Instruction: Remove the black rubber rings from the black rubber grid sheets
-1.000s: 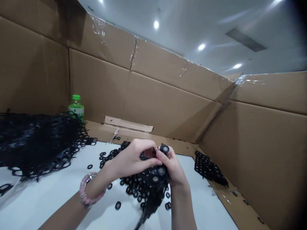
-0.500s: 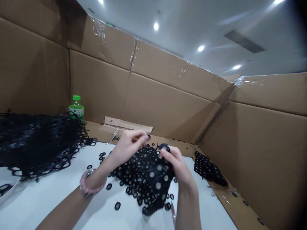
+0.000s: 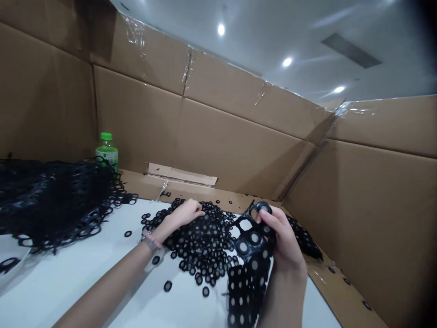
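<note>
Slippage threatens the floppy black punched rubber sheet (image 3: 247, 273) pinched only by the right hand (image 3: 285, 246) fingers, while the left hand (image 3: 182, 214) rests loosely curled on the loose black ring pile (image 3: 201, 239)

I count two hands of mine, my left hand (image 3: 184, 213) resting on one heap of loose black rings (image 3: 201, 237) far too many to number, and my right hand (image 3: 283, 243) gripping one black punched sheet (image 3: 247, 269) that shows over a dozen rings not yet pushed out. There is one green-capped bottle (image 3: 107, 148), one big tangle of emptied black webbing (image 3: 54, 200) on the left, and one further stack of sheets (image 3: 307, 239) past my right hand. On the bare table (image 3: 85, 273) I count four or so single stray rings (image 3: 167, 286) near my left arm, and three ceiling lights (image 3: 221, 29) overhead.
</note>
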The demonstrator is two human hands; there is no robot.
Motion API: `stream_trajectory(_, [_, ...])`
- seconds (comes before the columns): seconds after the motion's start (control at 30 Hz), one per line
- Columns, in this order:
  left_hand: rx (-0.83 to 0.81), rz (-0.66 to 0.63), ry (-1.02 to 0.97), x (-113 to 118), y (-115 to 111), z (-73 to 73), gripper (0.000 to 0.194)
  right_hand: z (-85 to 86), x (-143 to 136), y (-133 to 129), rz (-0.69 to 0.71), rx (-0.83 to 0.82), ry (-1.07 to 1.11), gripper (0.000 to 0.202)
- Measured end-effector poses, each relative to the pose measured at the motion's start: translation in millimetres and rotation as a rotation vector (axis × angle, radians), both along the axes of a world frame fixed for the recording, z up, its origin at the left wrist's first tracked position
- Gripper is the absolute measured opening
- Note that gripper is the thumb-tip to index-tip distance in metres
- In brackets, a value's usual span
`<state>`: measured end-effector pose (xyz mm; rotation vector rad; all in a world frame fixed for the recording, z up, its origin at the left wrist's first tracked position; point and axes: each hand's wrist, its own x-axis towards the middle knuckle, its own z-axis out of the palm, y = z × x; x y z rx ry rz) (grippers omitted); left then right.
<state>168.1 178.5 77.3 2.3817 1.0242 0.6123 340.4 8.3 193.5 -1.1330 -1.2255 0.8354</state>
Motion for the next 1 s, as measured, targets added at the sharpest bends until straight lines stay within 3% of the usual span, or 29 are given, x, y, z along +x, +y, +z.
stream_trajectory(0.1, [0.002, 0.022, 0.023, -2, 11, -9.2, 0.035, 0.1, 2, 0, 0.015, -0.035, -0.001, 0.030])
stream_trajectory(0.23, [0.023, 0.078, 0.066, -19, 23, 0.7, 0.033, 0.6, 1, 4, 0.057, -0.068, 0.003, 0.031])
stream_trajectory(0.43, [0.066, 0.270, 0.130, -87, 39, 33.7, 0.024, 0.4, -2, 9, 0.089, -0.102, 0.058, 0.029])
stream_trajectory(0.53, [0.226, 0.507, 0.099, -110, 25, 58.7, 0.025, -2.8, -5, 13, 0.151, -0.088, 0.040, 0.027])
stream_trajectory(0.6, [0.371, 0.561, -0.028, -108, 2, 78.0, 0.022, -5.0, -8, 16, 0.173, -0.071, -0.028, 0.026])
stream_trajectory(0.73, [0.568, 0.325, -0.381, -76, -62, 109.7, 0.027, -8.3, -23, 20, 0.160, -0.022, -0.226, 0.029])
stream_trajectory(0.83, [0.629, -0.037, -0.448, -52, -99, 117.9, 0.024, -11.3, -36, 25, 0.248, -0.035, -0.311, 0.037])
stream_trajectory(0.9, [0.566, -0.244, -0.431, -42, -111, 116.7, 0.014, -13.7, -43, 28, 0.315, -0.033, -0.312, 0.042])
stream_trajectory(1.0, [0.409, -0.270, -0.474, -36, -110, 111.5, 0.011, -16.6, -50, 33, 0.331, 0.003, -0.260, 0.047])
